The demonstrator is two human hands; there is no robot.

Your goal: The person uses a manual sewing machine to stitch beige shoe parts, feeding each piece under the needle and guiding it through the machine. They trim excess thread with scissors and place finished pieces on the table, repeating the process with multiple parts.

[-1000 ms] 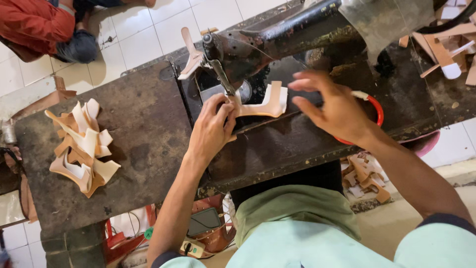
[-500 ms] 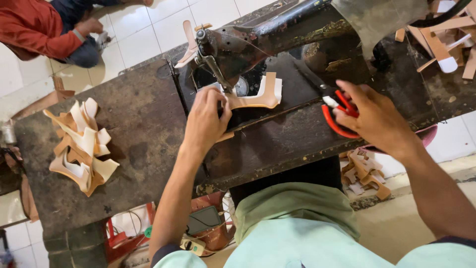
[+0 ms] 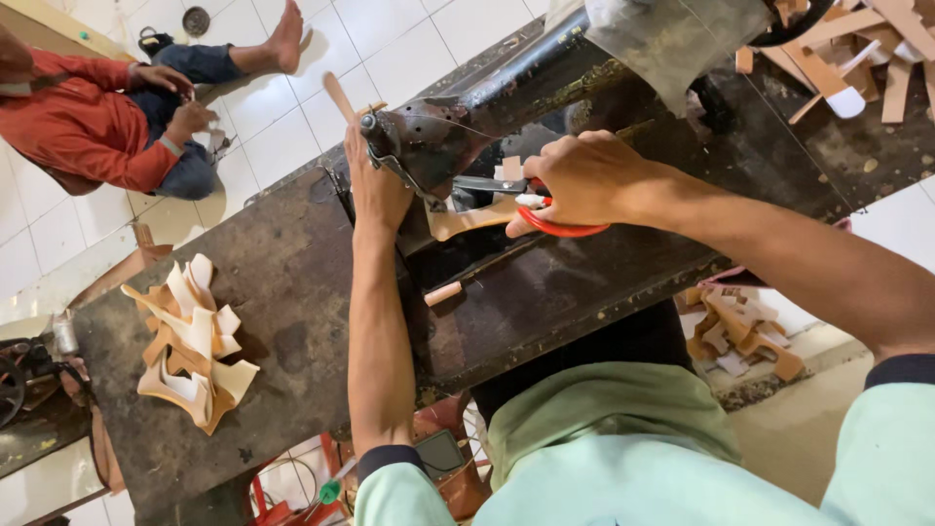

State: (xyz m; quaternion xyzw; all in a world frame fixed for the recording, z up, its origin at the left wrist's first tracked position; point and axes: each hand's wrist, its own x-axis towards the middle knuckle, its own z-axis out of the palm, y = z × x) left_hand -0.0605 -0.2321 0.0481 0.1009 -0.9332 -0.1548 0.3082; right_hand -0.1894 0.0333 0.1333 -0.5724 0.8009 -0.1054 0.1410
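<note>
We start at our right hand [image 3: 584, 180]: half a second ago it was only reaching the red scissors [image 3: 545, 209] out on the bench [image 3: 292, 292]; now it is clamped on them, blades brought in at the needle. Our left hand [image 3: 375, 195] has shifted up too, fingers pressed on the tan piece [image 3: 467, 219] beside the sewing machine [image 3: 458, 127]. That reads to us as stitching finished and a thread cut in hand. Further out, the stack of cut pieces [image 3: 190, 341] sits unchanged, and a person in red [image 3: 97, 127] sits on the floor.
</note>
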